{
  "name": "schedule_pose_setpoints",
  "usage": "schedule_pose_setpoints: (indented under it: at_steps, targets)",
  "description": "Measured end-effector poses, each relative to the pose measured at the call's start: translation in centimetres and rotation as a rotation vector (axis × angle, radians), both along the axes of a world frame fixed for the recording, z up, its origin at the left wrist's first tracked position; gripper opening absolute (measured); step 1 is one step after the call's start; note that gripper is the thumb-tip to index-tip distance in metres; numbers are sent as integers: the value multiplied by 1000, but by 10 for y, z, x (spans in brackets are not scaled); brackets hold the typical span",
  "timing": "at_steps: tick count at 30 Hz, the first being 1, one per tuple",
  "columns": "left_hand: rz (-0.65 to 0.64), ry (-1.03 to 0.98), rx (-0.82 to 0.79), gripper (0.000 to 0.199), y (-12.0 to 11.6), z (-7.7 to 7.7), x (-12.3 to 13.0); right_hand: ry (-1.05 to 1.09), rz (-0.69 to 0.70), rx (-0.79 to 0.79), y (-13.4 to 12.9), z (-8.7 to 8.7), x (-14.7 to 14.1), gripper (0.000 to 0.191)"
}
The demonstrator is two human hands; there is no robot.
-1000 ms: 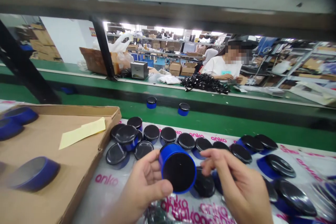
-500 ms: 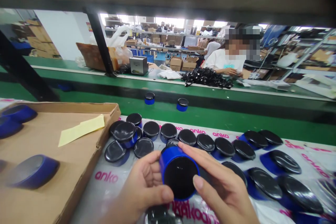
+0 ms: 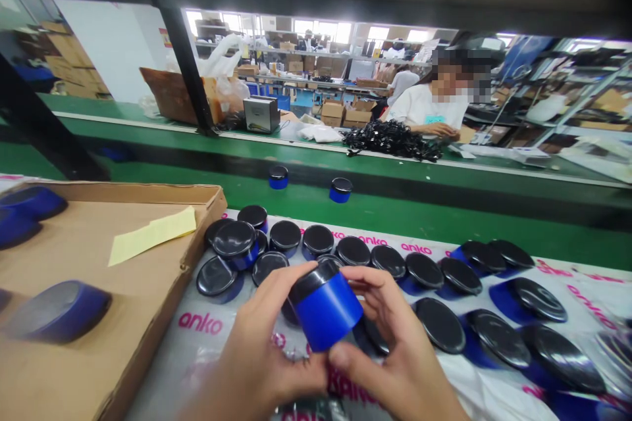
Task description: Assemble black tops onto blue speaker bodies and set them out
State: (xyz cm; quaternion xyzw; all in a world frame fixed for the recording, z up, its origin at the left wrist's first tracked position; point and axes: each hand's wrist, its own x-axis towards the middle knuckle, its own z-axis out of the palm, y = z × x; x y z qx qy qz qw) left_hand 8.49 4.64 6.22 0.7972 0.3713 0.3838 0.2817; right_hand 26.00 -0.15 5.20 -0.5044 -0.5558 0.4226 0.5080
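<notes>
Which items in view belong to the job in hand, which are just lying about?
Likely part of the job:
blue container with black top, between left hand and right hand
similar containers on printed sheet
blue pieces in cardboard tray

Probably just lying about:
yellow paper in the tray
black heap, far bench
metallic box, same bench

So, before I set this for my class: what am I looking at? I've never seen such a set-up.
There is no machine: you see a person's bare left hand and right hand. The picture comes from a camera worn on the head, facing forward and down. Their joint grip holds a tilted, round, blue-and-black piece. More such pieces lie on a sheet printed "anko" in pink. To the left, a carton holds a few others and a yellow strip. Beyond, across the green bench, is a co-worker in white.
</notes>
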Motion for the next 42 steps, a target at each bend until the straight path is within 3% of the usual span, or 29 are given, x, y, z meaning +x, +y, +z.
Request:
schedule_pose_setpoints:
  at_steps: [3,6,8,13,16,25,30,35,42]
  targets:
    - [-79,52,104,70,1,-1,-3,-144,-30,87,-1,-9,1,79]
    - [-136,64,178,70,1,-4,-4,-322,-57,280,-1,-11,1,71]
    - [-145,38,209,70,1,-5,-4,-375,-33,322,-1,-8,-1,69]
    - [-156,-1,224,68,1,-6,-4,-355,-63,255,-6,4,-6,66]
    - [-188,-42,159,71,0,-4,-5,-324,-77,302,-8,8,-4,68]
    - [-245,-174,144,71,2,-2,-1,-165,41,184,-8,14,3,70]
    - [-224,-174,161,72,1,-1,-1,-168,36,296,-11,17,8,61]
    - [-229,-187,136,83,-1,-6,1,-243,-23,471,-2,19,15,48]
    - [-242,-190,60,90,-3,-14,2,-294,-59,469,0,16,17,39]
